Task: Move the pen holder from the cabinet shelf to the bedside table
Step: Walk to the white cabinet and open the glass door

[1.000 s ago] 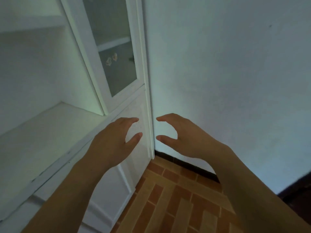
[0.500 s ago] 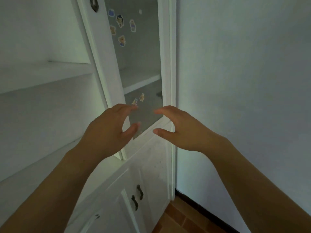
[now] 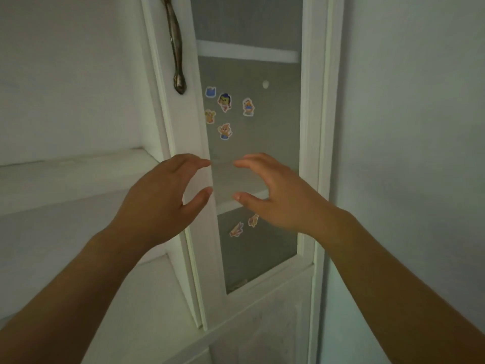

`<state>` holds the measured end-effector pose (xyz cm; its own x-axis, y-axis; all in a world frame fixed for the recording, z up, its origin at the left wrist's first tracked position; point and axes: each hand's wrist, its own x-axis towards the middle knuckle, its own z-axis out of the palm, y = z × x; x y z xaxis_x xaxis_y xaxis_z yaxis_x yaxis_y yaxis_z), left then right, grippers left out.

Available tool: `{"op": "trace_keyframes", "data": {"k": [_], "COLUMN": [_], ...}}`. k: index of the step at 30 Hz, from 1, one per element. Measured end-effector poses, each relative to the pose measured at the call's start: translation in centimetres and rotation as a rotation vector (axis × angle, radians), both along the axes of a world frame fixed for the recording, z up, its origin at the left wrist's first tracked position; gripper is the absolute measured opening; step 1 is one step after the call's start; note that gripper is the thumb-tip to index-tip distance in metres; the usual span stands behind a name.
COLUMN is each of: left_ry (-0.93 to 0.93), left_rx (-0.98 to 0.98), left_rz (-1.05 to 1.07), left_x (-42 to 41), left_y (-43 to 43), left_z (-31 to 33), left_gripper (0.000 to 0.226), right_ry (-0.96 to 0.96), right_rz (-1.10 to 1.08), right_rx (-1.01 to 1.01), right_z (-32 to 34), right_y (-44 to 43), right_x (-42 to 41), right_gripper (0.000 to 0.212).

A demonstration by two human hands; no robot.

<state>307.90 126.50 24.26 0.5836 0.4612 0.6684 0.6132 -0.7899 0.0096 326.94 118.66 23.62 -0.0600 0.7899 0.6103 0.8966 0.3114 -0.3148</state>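
A white cabinet fills the view, a bare wall to its right. On the left I see an open shelf [image 3: 78, 164], bare where it shows, then a metal door handle [image 3: 176, 48], then a glass door [image 3: 252, 143] dotted with stickers [image 3: 225, 102]. The pen holder is nowhere in sight, so I cannot say which shelf carries it. My judgement: find it first, looking higher or behind the glass, before committing either hand. My left hand [image 3: 162, 203] floats in front of the door frame, fingers curved, thumb apart, grasping nothing. My right hand [image 3: 278, 195] mirrors it before the glass, equally released and empty, palms facing, forearms raised.
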Motion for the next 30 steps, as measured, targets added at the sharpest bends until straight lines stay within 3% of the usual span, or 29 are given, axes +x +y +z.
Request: {"op": "trace_keyframes", "data": {"k": [18,30], "left_ry": [-0.063,-0.164], "left_rx": [0.26,0.323], "left_rz": [0.308,0.173], "left_x": [-1.4,-2.6], "left_y": [2.1,6.6], "left_z": [8.0,13.3], "left_gripper": [0.052,0.068], "right_ry": [-0.042,-0.124], "right_rz": [0.267,0.155], "right_rx": [0.31,0.446], "right_z": [8.9,13.7], "right_y": [8.6,11.2], "right_x": [-0.1,-2.0], "right_gripper": [0.065,0.077]}}
